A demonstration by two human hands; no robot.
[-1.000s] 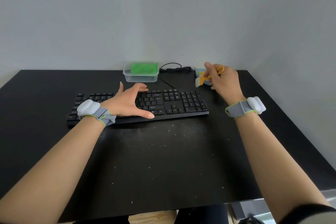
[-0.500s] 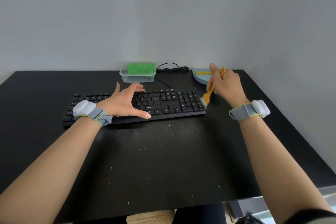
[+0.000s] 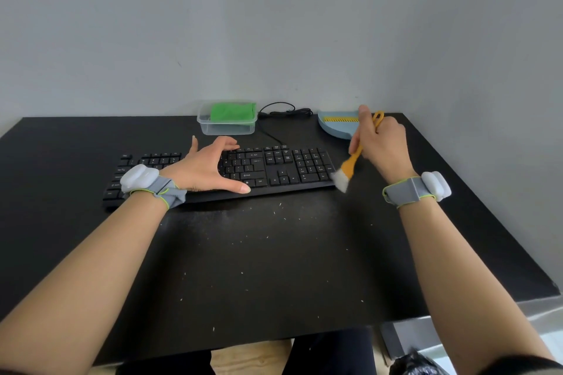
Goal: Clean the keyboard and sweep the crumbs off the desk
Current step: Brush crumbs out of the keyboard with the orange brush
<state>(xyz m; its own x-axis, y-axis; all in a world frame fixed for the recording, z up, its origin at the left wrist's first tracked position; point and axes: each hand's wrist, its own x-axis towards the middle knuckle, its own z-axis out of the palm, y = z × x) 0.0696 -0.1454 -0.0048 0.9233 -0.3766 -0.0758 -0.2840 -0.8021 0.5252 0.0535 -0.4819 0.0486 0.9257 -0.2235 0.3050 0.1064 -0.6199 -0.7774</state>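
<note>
The keyboard lies across the back half of the black desk, its cable running to the wall. The left hand rests on its middle keys, fingers spread and straight, thumb at the front edge, steadying it. The right hand is clamped round the orange handle of a small brush, whose white bristles sit at the keyboard's right end, just touching or just clear of it; which cannot be told.

Judged progress: early. Brushing of the keys appears barely started at the right end. Pale crumbs are scattered over the desk in front of the keyboard and toward the near edge, so the sweeping is not yet done. The blue dustpan stands unused at the back right corner. A clear container holding a green cloth sits behind the keyboard, untouched.

Remaining: brush the whole keyboard, gather the crumbs, clear the desk
</note>
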